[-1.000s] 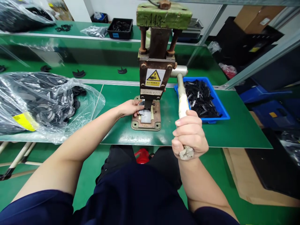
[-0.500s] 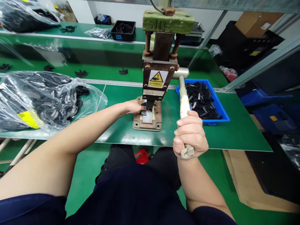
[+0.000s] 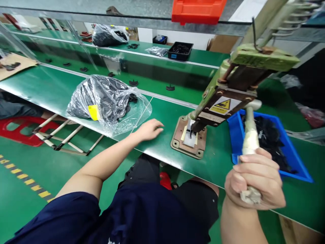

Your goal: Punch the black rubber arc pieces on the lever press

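My right hand (image 3: pixel 257 179) is wrapped round the tape-wrapped lever handle (image 3: pixel 250 137) of a hand press (image 3: pixel 217 101). My left hand (image 3: pixel 150 130) is over the green table, between the press and a clear plastic bag (image 3: pixel 99 98) of black curved parts. Its fingers point toward the press, the thumb stands apart, and I see nothing held. On the press base (image 3: pixel 176 142) a small black part (image 3: pixel 191 131) sits on the light metal plate, below the ram and partly hidden by it. Right of the press stands a blue bin (image 3: pixel 296 154) of black parts.
Black curved parts (image 3: pixel 170 88) lie spaced along the green strip behind the table. A black bin (image 3: pixel 180 51) stands on the far bench. Overhead, a metal shelf carries a red-orange bin (image 3: pixel 198 12). A red stool (image 3: pixel 22 130) and a seated person's leg are at the left.
My left hand has come away from the press base and moved left toward the bag. My right hand stays on the lever. The view has turned left.
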Available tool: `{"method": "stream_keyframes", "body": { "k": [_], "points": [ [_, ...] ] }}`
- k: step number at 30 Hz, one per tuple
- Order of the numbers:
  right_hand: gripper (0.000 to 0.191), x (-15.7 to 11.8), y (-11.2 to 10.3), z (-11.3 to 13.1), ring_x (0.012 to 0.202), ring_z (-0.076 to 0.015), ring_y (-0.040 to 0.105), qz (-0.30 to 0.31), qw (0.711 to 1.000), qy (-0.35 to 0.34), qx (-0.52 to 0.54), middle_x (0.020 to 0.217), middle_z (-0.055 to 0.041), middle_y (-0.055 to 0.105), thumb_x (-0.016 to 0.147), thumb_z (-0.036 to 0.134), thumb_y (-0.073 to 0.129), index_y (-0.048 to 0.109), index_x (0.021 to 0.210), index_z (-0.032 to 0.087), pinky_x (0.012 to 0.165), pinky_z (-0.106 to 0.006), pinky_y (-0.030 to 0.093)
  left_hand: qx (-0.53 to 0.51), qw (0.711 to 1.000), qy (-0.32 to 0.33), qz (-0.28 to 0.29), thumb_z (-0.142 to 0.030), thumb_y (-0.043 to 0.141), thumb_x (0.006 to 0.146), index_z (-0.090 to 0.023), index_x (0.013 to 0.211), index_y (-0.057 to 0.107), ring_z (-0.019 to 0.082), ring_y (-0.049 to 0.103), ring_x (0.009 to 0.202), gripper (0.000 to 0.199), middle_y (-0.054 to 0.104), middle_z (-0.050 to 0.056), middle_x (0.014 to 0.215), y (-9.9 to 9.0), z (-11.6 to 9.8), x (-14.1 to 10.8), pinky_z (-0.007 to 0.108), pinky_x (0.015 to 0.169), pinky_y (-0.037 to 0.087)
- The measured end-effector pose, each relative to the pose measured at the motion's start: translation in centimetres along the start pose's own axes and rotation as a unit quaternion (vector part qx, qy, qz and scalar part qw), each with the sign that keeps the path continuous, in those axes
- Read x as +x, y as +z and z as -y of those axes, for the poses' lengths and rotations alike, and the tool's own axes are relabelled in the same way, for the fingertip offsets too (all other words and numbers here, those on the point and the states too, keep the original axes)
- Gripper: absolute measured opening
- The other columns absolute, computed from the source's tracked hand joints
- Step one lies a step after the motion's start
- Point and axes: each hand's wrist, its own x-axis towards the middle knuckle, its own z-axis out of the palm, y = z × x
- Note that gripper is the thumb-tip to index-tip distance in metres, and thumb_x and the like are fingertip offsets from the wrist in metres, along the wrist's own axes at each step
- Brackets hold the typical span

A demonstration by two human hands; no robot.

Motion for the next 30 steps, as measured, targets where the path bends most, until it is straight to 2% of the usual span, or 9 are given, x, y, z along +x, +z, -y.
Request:
{"method": "stream_keyframes", "body": {
  "k": [2,5,8,10,15,20,22,25,30],
  "points": [
    [0.035,-0.1,0.1,-0.2,0.066,-0.019,0.07,-0.013,1.0,0.001,-0.004,0.059,0.0065,0.064,0.074,0.035,0.079,0.05,0.055,0.025,0.092,-0.057,0.061,0.128,0.986,-0.096,-0.043,-0.041,0.059,0.1,-0.018,0.12,0.075,0.03,0.068,0.118,0.034,0.073,0.016,0.122,-3.4,4.4,-1.3,0.042,0.107,0.05],
    [0.041,-0.2,0.4,-0.4,0.063,-0.0176,0.069,-0.026,1.0,-0.012,-0.006,0.056,0.0062,0.062,0.075,0.038,0.079,0.048,0.054,0.024,0.089,-0.055,0.062,0.278,0.931,-0.237,-0.014,-0.045,0.055,0.1,-0.014,0.121,0.071,0.036,0.069,0.117,0.041,0.073,0.022,0.123,-8.2,9.7,-3.3,0.046,0.101,0.051],
    [0.045,-0.2,0.7,-0.7,0.06,-0.0164,0.067,-0.047,0.998,-0.027,-0.006,0.053,0.0065,0.06,0.077,0.042,0.079,0.045,0.054,0.023,0.087,-0.053,0.063,0.363,0.884,-0.292,0.04,-0.05,0.052,0.099,-0.012,0.124,0.068,0.041,0.068,0.117,0.048,0.073,0.026,0.125,-11.3,12.6,-4.9,0.05,0.098,0.05],
    [0.046,-0.2,0.8,-0.8,0.059,-0.0164,0.066,-0.058,0.998,-0.031,-0.008,0.051,0.0066,0.059,0.076,0.042,0.079,0.045,0.053,0.024,0.086,-0.053,0.063,0.381,0.876,-0.292,0.05,-0.052,0.053,0.097,-0.012,0.128,0.067,0.042,0.066,0.121,0.052,0.071,0.027,0.13,-12.3,13.5,-5.6,0.051,0.1,0.048],
    [0.046,-0.2,0.6,-0.9,0.058,-0.0182,0.067,-0.047,0.998,-0.025,-0.02,0.05,0.0066,0.059,0.073,0.044,0.081,0.045,0.052,0.025,0.086,-0.054,0.064,0.384,0.885,-0.258,0.061,-0.054,0.056,0.095,-0.018,0.141,0.066,0.043,0.057,0.137,0.059,0.065,0.022,0.147,-12.6,14.8,-5.2,0.055,0.111,0.04],
    [0.044,-0.2,0.7,-0.7,0.059,-0.0186,0.067,-0.047,0.999,-0.018,-0.019,0.051,0.0064,0.06,0.073,0.044,0.079,0.045,0.053,0.025,0.087,-0.055,0.063,0.357,0.908,-0.205,0.083,-0.045,0.054,0.098,-0.019,0.149,0.061,0.039,0.061,0.135,0.058,0.066,0.019,0.147,-12.3,15.1,-3.4,0.051,0.113,0.037],
    [0.041,-0.1,0.7,-0.6,0.061,-0.0176,0.067,-0.043,0.999,-0.027,-0.009,0.052,0.0067,0.06,0.073,0.04,0.078,0.046,0.054,0.024,0.088,-0.053,0.062,0.367,0.908,-0.18,0.09,-0.042,0.052,0.1,-0.016,0.149,0.06,0.038,0.063,0.131,0.056,0.068,0.021,0.143,-11.7,14.4,-2.6,0.049,0.112,0.037],
    [0.034,0.1,0.6,-0.2,0.066,-0.0177,0.069,-0.027,1.0,-0.006,-0.013,0.057,0.0069,0.063,0.073,0.034,0.077,0.049,0.056,0.024,0.092,-0.053,0.061,0.368,0.913,-0.147,0.098,-0.041,0.051,0.101,-0.014,0.15,0.059,0.038,0.063,0.129,0.057,0.068,0.024,0.139,-10.4,12.7,-1.6,0.047,0.11,0.037],
    [0.029,0.2,0.4,0.2,0.068,-0.019,0.071,-0.003,1.0,0.006,-0.015,0.058,0.0066,0.064,0.072,0.032,0.077,0.053,0.057,0.026,0.094,-0.054,0.06,0.357,0.922,-0.093,0.121,-0.057,0.046,0.104,-0.015,0.147,0.062,0.038,0.065,0.125,0.063,0.068,0.023,0.134,-8.5,10.5,-0.4,0.043,0.103,0.043]
  ]
}}
